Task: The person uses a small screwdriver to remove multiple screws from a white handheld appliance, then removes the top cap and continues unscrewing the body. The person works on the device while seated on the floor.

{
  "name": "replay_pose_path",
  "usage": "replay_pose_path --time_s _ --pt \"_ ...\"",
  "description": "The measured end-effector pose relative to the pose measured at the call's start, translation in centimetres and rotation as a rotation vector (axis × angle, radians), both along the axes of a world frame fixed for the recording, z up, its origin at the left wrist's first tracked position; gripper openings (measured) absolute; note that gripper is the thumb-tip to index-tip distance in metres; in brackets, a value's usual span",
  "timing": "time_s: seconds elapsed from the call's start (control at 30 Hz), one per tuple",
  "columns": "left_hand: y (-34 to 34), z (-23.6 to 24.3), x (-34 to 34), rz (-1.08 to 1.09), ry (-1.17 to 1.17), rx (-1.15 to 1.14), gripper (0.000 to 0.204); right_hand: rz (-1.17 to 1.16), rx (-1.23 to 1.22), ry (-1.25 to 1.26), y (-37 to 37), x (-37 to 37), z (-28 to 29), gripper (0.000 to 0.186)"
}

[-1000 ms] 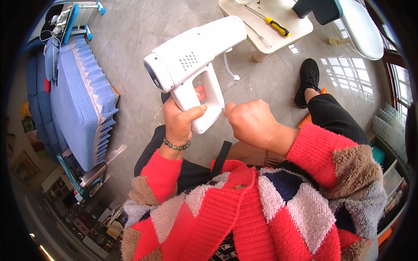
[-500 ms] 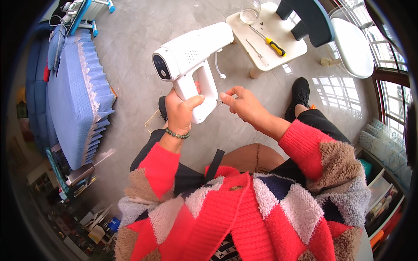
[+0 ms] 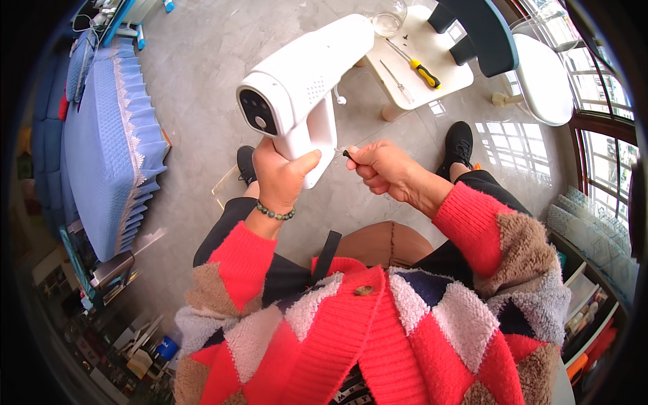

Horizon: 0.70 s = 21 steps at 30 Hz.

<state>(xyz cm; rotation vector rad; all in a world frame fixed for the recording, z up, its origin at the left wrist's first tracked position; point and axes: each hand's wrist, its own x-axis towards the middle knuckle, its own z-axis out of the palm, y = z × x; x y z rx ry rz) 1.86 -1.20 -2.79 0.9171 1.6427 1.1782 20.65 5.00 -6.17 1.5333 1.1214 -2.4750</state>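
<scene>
My left hand (image 3: 280, 177) is wrapped round the handle of a white gun-shaped handheld sprayer (image 3: 297, 81), its thumb across the grip. The sprayer is tilted, its rounded end with a black button panel (image 3: 258, 112) toward me and its nozzle end pointing up and right. A thin white tube with a small knob (image 3: 341, 100) hangs beneath it. My right hand (image 3: 388, 169) is closed, pinching a small black piece (image 3: 346, 154) between thumb and forefinger. A thin light tip on that piece points at the handle's right edge; whether they touch I cannot tell.
A cream stool (image 3: 442, 84) ahead on the right bears a yellow-and-black screwdriver (image 3: 425, 73), a thinner screwdriver (image 3: 397, 81), small dark bits and a glass jar (image 3: 388, 23). A dark-backed chair (image 3: 489, 40) stands beyond. On the left is a blue-covered bed (image 3: 98, 155).
The sprayer has tipped so its button panel faces me more and looks larger. My right hand has turned and drawn slightly right and down, so the small black piece shows more.
</scene>
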Motion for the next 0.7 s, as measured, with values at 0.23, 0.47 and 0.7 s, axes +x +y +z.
replay_pose_path --time_s 0.23,0.47,0.7 --pt "1.1 -0.3 -0.2 0.084 -0.187 -0.016 0.049 0.223 1.255 -0.308 -0.4 -1.0 0.9 0.028" --pt "1.2 0.3 -1.3 0.113 -0.324 -0.068 0.055 0.702 1.878 -0.333 -0.8 0.1 1.0 0.027" --pt "0.2 1.2 -0.6 -0.068 0.052 0.056 0.051 0.236 1.086 -0.020 -1.1 -0.4 -0.6 0.021"
